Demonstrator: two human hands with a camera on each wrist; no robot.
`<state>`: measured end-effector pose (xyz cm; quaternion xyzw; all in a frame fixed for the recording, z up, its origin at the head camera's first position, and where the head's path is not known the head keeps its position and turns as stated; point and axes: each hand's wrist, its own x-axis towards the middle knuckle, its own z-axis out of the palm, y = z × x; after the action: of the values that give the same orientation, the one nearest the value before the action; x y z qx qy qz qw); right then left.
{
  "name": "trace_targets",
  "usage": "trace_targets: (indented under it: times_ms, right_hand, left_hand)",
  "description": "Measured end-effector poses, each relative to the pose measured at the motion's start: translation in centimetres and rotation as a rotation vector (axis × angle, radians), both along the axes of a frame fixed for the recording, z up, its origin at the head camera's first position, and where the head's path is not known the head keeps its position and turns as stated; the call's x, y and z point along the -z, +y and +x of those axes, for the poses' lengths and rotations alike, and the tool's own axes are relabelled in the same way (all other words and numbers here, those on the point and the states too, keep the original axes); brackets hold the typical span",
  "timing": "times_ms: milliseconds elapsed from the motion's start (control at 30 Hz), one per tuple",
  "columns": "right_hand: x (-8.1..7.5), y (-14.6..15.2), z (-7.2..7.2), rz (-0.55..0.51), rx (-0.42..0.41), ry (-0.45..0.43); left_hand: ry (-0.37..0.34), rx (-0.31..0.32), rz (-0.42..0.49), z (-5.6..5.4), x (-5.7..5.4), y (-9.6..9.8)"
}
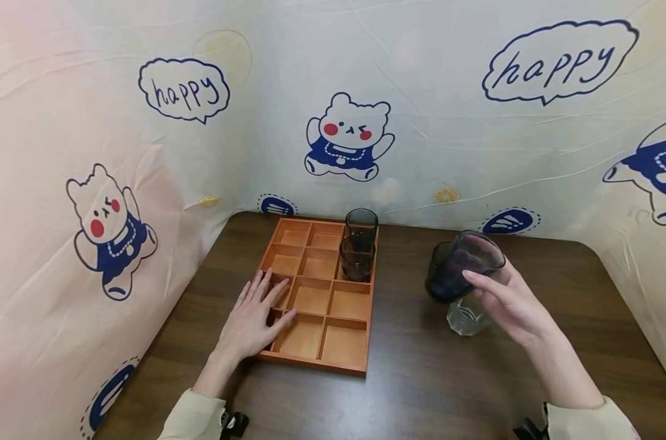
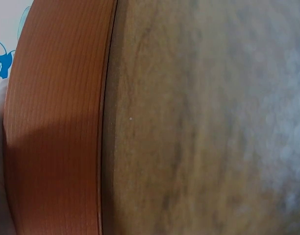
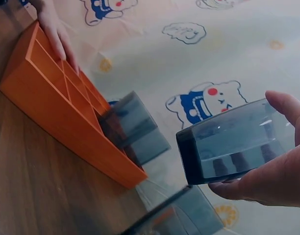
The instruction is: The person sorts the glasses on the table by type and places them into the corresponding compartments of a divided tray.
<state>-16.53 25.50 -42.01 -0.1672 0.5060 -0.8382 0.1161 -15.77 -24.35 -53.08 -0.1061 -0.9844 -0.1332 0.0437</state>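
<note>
My right hand [image 1: 517, 305] grips a dark tinted drinking glass [image 1: 476, 260], tilted and held above the table to the right of the tray. Another dark glass [image 1: 435, 260] stands just behind it, partly covered. Below the held glass is a clear faceted glass [image 1: 465, 321], half hidden by the hand. On the left edge of the orange wooden compartment tray [image 1: 333, 366] rests my left hand [image 1: 250, 327], fingers spread over the near-left compartments. Two dark glasses, a rear one [image 1: 362, 221] and a nearer one [image 1: 357, 264], stand upright in the tray's right column.
The dark wooden table [image 1: 404, 342] carries everything. A pale cloth [image 1: 421, 146] printed with bears and "happy" bubbles hangs along its back and sides. In the left wrist view, the tray's outer wall [image 2: 57, 122] stands close to the camera.
</note>
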Motion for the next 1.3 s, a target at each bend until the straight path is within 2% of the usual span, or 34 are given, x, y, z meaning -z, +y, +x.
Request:
trace_targets:
  times_ms: [300,733,1033,1300]
  right_hand:
    - [0.6,-3.0,-0.1,0.096,-0.011,-0.020]
    - [2.0,-7.2,-0.5,0.251,-0.015,-0.121]
    - [3.1,-9.0,-1.0,0.267,-0.010,-0.152]
    - [3.3,-9.7,-1.0,0.305,-0.002,-0.162]
  left_hand:
    - [0.004,0.004,-0.002,0.0,0.0,0.0]
    - [-0.010,0.001,-0.006,0.0,-0.2,0.1]
    - [-0.010,0.002,-0.003,-0.1,-0.2,0.0]
    - [-0.008,0.003,-0.007,-0.1,-0.1,0.0]
